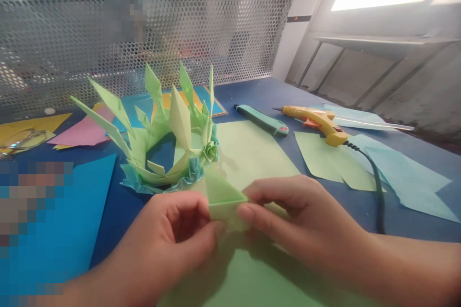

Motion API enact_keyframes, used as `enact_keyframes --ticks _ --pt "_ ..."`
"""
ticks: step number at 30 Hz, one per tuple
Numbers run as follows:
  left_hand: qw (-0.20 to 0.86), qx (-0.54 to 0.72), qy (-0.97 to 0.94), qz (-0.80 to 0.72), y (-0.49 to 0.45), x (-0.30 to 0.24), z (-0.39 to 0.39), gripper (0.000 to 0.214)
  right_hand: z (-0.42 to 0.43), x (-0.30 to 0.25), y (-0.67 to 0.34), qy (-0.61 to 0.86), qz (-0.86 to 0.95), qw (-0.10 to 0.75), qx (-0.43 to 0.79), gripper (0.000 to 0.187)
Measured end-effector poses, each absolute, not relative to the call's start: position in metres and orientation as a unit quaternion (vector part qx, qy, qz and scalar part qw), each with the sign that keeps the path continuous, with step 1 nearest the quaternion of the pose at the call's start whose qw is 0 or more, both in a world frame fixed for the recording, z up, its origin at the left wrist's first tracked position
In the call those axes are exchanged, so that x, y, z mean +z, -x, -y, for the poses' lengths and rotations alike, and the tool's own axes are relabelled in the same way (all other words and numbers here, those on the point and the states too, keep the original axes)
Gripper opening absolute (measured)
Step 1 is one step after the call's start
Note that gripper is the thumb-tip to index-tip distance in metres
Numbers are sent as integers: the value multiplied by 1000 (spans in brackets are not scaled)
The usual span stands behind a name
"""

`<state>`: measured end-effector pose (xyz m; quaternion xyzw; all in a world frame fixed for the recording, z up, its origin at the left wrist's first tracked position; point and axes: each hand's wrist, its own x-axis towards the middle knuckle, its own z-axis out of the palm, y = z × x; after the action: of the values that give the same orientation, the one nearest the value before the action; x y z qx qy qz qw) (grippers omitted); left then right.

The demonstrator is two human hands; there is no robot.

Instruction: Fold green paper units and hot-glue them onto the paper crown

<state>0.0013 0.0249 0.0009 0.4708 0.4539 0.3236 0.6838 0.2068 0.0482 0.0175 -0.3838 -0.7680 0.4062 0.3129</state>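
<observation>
- A perforated metal screen [216, 19] borders the blue tabletop [248, 90] at the back.
- The green paper crown [180, 115] stands just beyond the folded green paper [226, 208], crowding forward room; the glue gun [317, 117] lies farther right.
- Left hand [176, 230] and right hand [302, 216] pinch its opposite ends, thumbs nearest.

The folded paper [225, 210] is light green and small, with a pointed triangular flap at the back and a straight folded edge running across its front, nearly level. It is pinched between the left hand [160, 237] and the right hand [297, 216], whose fingers hide parts of both its ends.
</observation>
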Motion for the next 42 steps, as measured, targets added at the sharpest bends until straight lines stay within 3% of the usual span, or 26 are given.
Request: enact_keyframes --ticks 7,20,25,29,32,34,37,39,41,42 --pt "651 246 -570 -436 -2 5 -23 15 -45 17 -210 357 787 336 374 30" --pt "608 226 -632 -424 2 8 -24 32 -48 13 -206 419 707 235 519 29" --pt "571 227 -668 -420 -1 12 -24 26 -42 12 -205 424 627 224 614 19" --pt "530 238 -678 -450 0 13 -23 32 -41 13 -206 424 657 237 576 17" --pt "523 252 -668 -466 0 13 -22 22 -43 15 -207 398 702 274 523 15" --pt "549 264 -644 -463 0 13 -22 13 -44 16 -207 384 738 310 460 12" --pt "605 284 -579 -467 -2 13 -21 19 -43 17 -209 357 766 375 382 2" --pt "641 296 -518 -483 -4 14 -20 18 -42 16 -212 317 779 418 343 13" --pt "669 324 -460 -485 -6 16 -19 4 -42 13 -216 274 799 442 302 18" --pt "678 345 -437 -481 -6 17 -18 17 -43 11 -218 256 811 443 285 18"
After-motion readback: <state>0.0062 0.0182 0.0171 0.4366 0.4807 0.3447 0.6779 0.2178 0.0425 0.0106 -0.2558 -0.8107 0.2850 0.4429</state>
